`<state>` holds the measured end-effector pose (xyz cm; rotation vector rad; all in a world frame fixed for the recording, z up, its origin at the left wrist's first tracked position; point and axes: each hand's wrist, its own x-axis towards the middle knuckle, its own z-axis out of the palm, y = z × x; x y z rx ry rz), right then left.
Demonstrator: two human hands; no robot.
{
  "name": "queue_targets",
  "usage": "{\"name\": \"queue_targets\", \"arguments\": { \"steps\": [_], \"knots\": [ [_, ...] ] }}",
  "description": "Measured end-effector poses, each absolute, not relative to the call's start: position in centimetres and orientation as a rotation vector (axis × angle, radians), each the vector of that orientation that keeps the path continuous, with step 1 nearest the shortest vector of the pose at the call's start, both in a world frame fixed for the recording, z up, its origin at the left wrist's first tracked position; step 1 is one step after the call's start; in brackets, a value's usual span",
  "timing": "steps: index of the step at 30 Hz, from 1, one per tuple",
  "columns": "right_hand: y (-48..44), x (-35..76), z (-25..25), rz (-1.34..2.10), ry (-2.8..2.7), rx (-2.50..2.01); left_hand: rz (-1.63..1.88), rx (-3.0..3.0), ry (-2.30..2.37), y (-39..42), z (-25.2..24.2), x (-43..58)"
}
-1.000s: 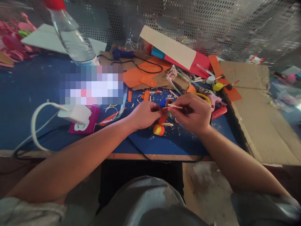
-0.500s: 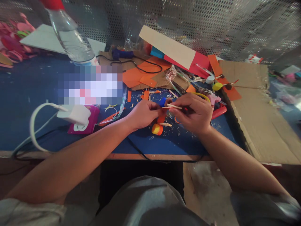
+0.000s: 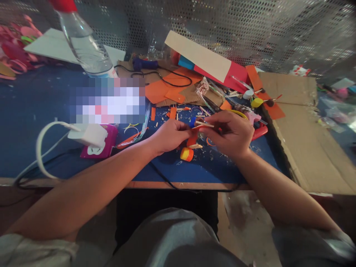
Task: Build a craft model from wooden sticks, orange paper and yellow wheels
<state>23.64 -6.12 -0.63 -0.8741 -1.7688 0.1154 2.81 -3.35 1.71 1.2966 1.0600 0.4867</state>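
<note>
Both hands meet above the blue counter, near its front edge.

Right hand – grip pressed together, thumb and forefinger pinching a thin wooden stick that lies roughly level and points toward the left hand.

Left hand – grip closed, fingertips pinching a small orange scrap right at the stick's end. Whether scrap and stick touch cannot be told.

Below the hands a yellow-and-orange cap lies on the counter among shavings and paper bits. A blue cap sits just behind the fingertips.

Further off: clear bottle at back left, white charger with its cable at left, cardboard sheet at right.
</note>
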Motion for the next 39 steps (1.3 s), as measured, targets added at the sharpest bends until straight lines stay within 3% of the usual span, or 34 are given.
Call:
{"name": "queue_targets", "arguments": {
  "steps": [27, 39],
  "knots": [
    [-6.0, 23.4, -0.1, 0.106, -1.858, -0.824, 0.570, 1.312, 1.083, -3.0, 1.2, 2.8],
    [-5.6, 24.4, -0.9, 0.394, -1.711, -0.915, 0.621, 0.838, 1.029, -2.5, 1.7, 2.8]
  ]
}}
